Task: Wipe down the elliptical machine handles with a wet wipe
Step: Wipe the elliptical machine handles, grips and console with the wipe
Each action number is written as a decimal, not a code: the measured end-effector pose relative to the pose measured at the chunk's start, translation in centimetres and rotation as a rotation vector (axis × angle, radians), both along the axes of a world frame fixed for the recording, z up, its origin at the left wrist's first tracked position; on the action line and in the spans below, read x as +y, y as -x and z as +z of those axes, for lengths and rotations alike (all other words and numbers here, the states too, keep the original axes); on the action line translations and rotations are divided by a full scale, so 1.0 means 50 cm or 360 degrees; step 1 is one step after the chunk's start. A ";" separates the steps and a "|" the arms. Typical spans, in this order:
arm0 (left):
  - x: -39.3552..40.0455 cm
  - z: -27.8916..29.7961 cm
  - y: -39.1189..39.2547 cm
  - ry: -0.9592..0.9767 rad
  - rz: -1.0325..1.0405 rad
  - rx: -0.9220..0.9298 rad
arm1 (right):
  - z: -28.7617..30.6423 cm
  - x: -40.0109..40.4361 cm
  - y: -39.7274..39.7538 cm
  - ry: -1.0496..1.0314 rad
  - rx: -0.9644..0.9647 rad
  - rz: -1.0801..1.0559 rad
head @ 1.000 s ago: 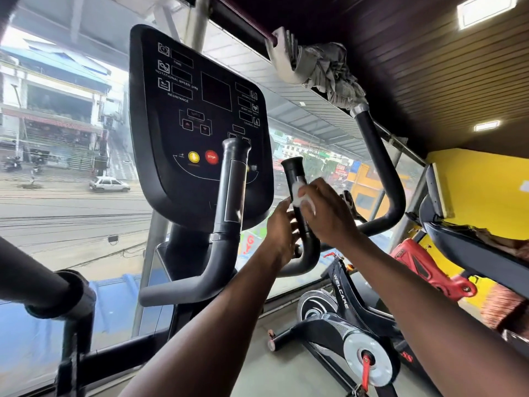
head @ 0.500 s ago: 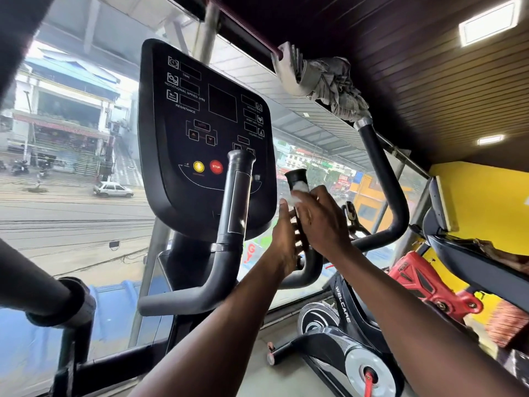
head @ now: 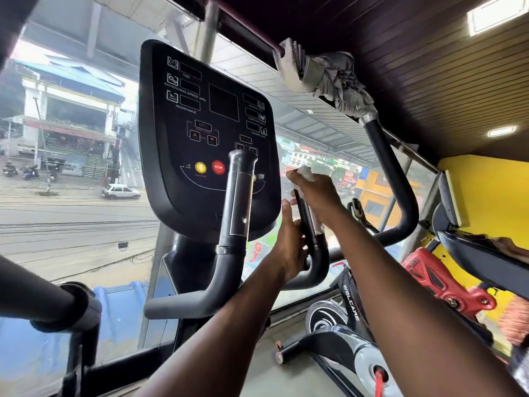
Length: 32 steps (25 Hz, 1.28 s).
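The elliptical's right fixed handle (head: 307, 224) rises as a black post just right of the console (head: 206, 133). My right hand (head: 317, 193) is wrapped over its top and holds a white wet wipe (head: 306, 172) against the tip. Lower down, my left hand (head: 292, 242) grips the same post near its bend. The left fixed handle (head: 239, 202) stands in front of the console with nothing touching it. A long swing handle (head: 392, 179) curves up at the right, its top wrapped in grey cloth (head: 335, 78).
Another swing handle (head: 43, 299) crosses the lower left corner. An exercise bike (head: 352, 345) stands on the floor at lower right, beside a red machine part (head: 440, 279). Behind the console a glass window (head: 71, 196) faces a street.
My right hand has slid up the post with the wipe and now covers the top of the handle. The camera has tilted, shifting the console lower in view.
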<state>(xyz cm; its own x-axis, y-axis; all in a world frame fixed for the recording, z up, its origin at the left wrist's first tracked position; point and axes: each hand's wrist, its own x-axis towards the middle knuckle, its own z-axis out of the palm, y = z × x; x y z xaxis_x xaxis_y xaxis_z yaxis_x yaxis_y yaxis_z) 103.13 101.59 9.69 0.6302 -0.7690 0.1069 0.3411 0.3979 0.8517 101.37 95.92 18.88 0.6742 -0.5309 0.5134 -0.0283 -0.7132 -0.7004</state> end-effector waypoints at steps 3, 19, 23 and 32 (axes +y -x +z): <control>-0.002 -0.012 0.002 -0.0018 -0.0053 -0.0009 | -0.007 -0.017 0.029 -0.0459 0.0069 0.0368; -0.025 0.046 0.014 -0.0038 0.0441 -0.0452 | -0.128 0.001 0.059 0.0075 -0.0296 -0.0169; -0.024 0.017 0.017 -0.0132 0.0401 -0.0576 | -0.172 -0.015 0.095 -0.0444 -0.0178 -0.0184; -0.049 -0.065 0.049 -0.0168 0.0583 -0.0859 | -0.274 -0.016 0.109 -0.0819 -0.0614 -0.0111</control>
